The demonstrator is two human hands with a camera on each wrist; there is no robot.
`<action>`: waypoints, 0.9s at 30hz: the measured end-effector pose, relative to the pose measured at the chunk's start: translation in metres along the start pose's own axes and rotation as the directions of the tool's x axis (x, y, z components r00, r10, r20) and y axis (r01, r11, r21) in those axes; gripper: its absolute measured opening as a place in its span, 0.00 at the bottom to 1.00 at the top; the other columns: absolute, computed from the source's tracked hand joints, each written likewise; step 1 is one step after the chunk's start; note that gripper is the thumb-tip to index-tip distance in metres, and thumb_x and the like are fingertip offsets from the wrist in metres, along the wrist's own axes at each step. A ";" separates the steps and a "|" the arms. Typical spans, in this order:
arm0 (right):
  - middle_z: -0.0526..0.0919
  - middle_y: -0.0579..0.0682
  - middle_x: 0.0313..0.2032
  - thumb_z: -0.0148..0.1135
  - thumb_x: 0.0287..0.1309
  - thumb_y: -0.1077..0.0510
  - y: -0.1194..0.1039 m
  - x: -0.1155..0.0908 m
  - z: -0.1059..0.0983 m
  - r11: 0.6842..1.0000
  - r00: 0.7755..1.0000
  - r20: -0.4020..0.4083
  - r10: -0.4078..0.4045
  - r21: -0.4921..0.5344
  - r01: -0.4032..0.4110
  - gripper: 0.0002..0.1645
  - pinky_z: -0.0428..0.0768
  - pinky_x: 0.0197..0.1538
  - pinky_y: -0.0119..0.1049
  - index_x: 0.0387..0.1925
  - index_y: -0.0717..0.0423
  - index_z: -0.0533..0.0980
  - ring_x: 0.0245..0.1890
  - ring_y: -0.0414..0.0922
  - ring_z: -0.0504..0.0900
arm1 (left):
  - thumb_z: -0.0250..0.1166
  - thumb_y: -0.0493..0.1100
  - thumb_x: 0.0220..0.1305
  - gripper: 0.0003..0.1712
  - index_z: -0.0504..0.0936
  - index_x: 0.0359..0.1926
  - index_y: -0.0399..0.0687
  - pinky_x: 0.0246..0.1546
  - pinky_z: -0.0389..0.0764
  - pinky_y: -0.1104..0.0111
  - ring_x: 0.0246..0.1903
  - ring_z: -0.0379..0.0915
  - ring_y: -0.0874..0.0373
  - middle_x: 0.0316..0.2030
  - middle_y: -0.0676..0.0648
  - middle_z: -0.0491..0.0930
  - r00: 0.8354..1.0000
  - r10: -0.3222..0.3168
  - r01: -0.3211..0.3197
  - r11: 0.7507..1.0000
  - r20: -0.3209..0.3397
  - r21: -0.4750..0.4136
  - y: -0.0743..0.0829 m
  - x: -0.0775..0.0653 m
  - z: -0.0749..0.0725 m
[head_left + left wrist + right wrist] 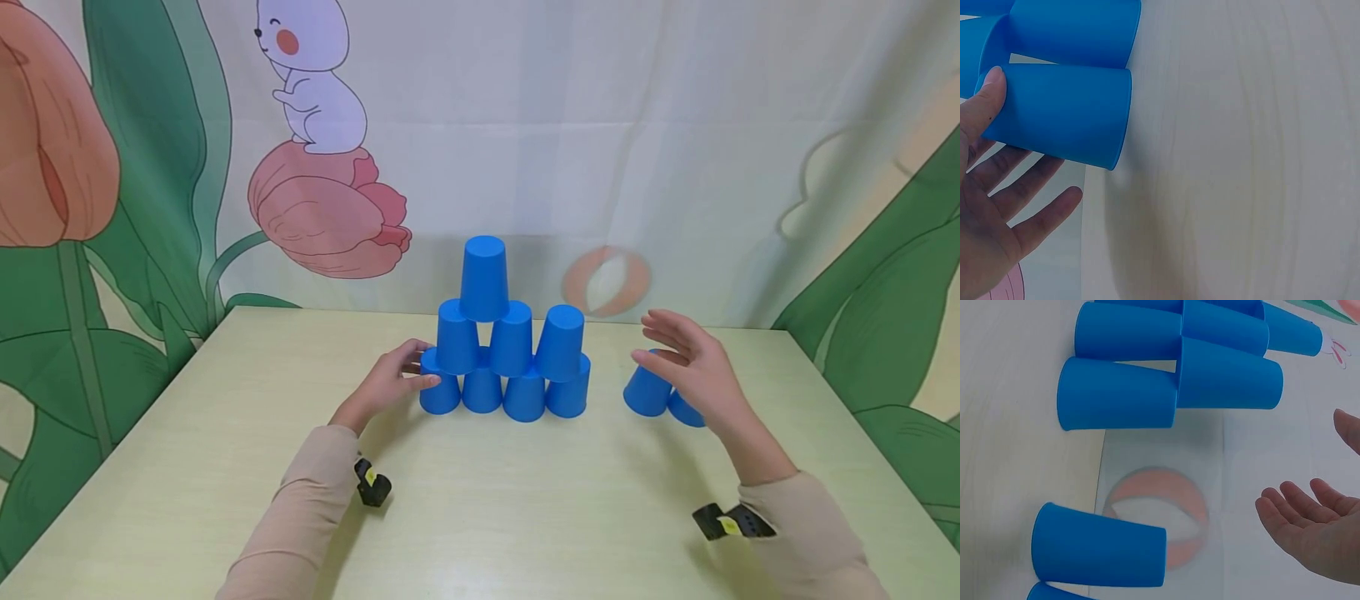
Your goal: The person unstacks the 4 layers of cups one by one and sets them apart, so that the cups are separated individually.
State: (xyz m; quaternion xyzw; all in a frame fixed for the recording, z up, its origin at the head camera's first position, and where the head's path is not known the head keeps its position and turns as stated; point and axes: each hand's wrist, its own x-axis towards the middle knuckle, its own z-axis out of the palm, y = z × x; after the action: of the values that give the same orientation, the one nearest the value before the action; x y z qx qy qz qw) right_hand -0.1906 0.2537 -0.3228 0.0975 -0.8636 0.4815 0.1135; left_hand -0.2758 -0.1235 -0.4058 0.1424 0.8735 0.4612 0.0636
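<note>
Blue cups stand upside down in a stepped stack: several in the bottom row, three in the middle row, and a single top cup (484,279) over the left pair. My left hand (390,379) is at the leftmost bottom cup (1060,115). Its thumb lies on the near side, and its extended, spread fingers reach round the far side. My right hand (693,358) hovers over two separate cups at the right, fingers relaxed and nothing held. In the right wrist view, one of those, an upside-down cup (1100,547), is below the hand; the other is partly hidden.
The pale wooden table (525,500) ends at a printed curtain (712,167) close behind the stack. The right middle-row cup (560,343) stands apart from the other two. Dark cameras are strapped to both wrists.
</note>
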 end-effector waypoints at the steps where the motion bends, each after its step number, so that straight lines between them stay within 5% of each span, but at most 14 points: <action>1: 0.67 0.58 0.60 0.59 0.58 0.50 -0.005 0.000 0.001 1.000 1.000 0.003 0.002 -0.003 -0.002 0.38 0.72 0.54 0.37 0.65 0.57 0.57 0.59 0.54 0.67 | 0.65 0.48 0.56 0.31 0.65 0.59 0.45 0.52 0.70 0.50 0.54 0.67 0.44 0.55 0.41 0.70 1.000 0.000 0.000 1.000 0.000 -0.001 0.000 0.000 0.000; 10: 0.67 0.56 0.60 0.59 0.58 0.51 -0.017 0.009 0.011 0.999 0.999 0.022 -0.024 0.044 0.023 0.37 0.72 0.54 0.32 0.65 0.57 0.58 0.59 0.52 0.67 | 0.65 0.48 0.56 0.31 0.65 0.59 0.46 0.52 0.70 0.50 0.54 0.67 0.43 0.55 0.41 0.70 1.000 -0.006 0.006 1.000 -0.002 -0.010 0.000 0.000 0.000; 27: 0.67 0.55 0.61 0.60 0.57 0.53 -0.041 0.026 0.030 0.990 0.996 0.056 -0.065 0.130 0.057 0.36 0.68 0.58 0.48 0.65 0.56 0.59 0.60 0.51 0.66 | 0.64 0.48 0.56 0.31 0.65 0.59 0.46 0.52 0.69 0.50 0.54 0.67 0.44 0.56 0.41 0.70 1.000 -0.006 0.006 1.000 0.000 0.001 0.000 -0.001 0.000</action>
State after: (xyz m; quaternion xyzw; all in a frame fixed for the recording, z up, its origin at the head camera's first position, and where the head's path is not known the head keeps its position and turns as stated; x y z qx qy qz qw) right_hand -0.2071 0.2051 -0.2976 0.1455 -0.8304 0.5292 0.0958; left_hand -0.2750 -0.1235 -0.4055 0.1396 0.8741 0.4606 0.0649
